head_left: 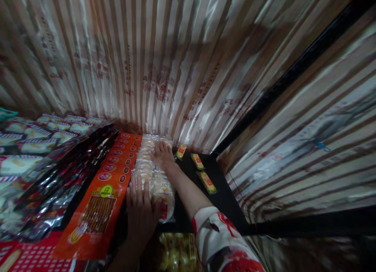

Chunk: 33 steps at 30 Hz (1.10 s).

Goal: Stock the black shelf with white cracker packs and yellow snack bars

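Observation:
Rows of clear-wrapped pale snack packs (162, 187) lie side by side on a black surface. Flat on the far end of these packs rests my right hand (163, 155), fingers stretched out. My left hand (143, 201) lies on their near left edge with its fingers extended and its thumb apart. Directly left of the packs is a long orange snack packet (102, 201) with a picture of brown sticks. The undersides of both hands are hidden, but neither is wrapped around anything.
Small yellow packets (206, 182) lie to the right on the black tabletop (226, 209). Dark shiny packets (64, 185) and white-wrapped packs (38, 145) fill the left. A red basket (38, 252) is at lower left. Striped plastic sheeting (164, 60) hangs behind, with a dark pole (264, 99).

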{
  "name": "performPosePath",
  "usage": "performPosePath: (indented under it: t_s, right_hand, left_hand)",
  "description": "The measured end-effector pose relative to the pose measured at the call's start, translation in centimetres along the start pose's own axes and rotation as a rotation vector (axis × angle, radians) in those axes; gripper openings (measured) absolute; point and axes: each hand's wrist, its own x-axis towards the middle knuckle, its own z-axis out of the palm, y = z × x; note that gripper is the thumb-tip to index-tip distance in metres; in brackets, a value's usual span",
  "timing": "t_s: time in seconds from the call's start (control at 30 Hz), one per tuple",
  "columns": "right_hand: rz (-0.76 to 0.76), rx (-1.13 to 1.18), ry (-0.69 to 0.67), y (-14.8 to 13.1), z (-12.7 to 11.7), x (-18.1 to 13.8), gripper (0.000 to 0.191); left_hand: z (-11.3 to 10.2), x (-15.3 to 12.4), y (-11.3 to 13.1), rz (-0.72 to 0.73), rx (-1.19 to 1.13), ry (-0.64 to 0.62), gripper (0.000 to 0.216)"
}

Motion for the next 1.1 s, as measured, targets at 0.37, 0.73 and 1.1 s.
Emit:
performPosePath:
  t_s: [0.37, 0.73, 1.1]
  right_hand:
    - [-0.189, -0.016, 0.021, -3.6, 0.4, 3.3, 0.068]
    - [-0.156, 0.040, 0.205, -1.0, -1.6, -2.0, 0.063]
    - [0.001, 0.318, 0.330, 4.6, 3.6, -8.0, 0.056]
  left_hand:
    - [-0.3, 0.1, 0.1, 0.030, -0.026, 0.054, 0.065]
    - [-0.1, -0.2, 0.0, 0.002, -0.055, 0.010, 0.063]
    - [0.4, -0.4, -0.3, 0.026, -0.059, 0.073, 0.063]
